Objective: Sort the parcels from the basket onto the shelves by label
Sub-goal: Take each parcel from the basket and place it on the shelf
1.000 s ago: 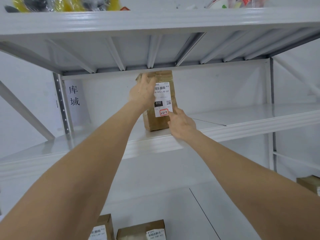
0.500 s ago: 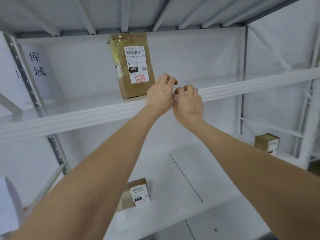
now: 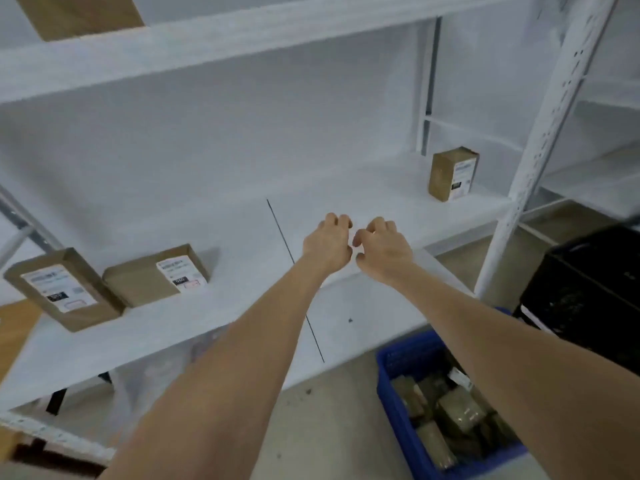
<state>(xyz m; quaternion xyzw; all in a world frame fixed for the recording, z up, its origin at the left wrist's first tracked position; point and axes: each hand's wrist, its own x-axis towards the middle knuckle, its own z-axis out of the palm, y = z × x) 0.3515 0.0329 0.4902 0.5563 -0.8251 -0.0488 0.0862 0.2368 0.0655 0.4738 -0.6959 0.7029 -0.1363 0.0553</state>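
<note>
My left hand [image 3: 327, 245] and my right hand [image 3: 382, 249] hover side by side in front of the middle shelf [image 3: 242, 306], both empty with fingers loosely curled. The brown parcel [image 3: 78, 13] stands on the upper shelf [image 3: 242, 43] at the top left, only its lower part in view. The blue basket [image 3: 398, 386] sits on the floor at the lower right, with several brown parcels [image 3: 457, 414] inside. My right forearm crosses above the basket.
Two labelled parcels [image 3: 62, 292] [image 3: 157, 273] lie at the left of the middle shelf, and a small box [image 3: 452, 174] stands at its far right. A white perforated upright [image 3: 540, 133] rises on the right. A black crate [image 3: 588, 289] sits beside the basket.
Both hands have left the parcel on the upper shelf and dropped down, empty. The view has tilted down and right, bringing the middle shelf and the blue basket into sight.
</note>
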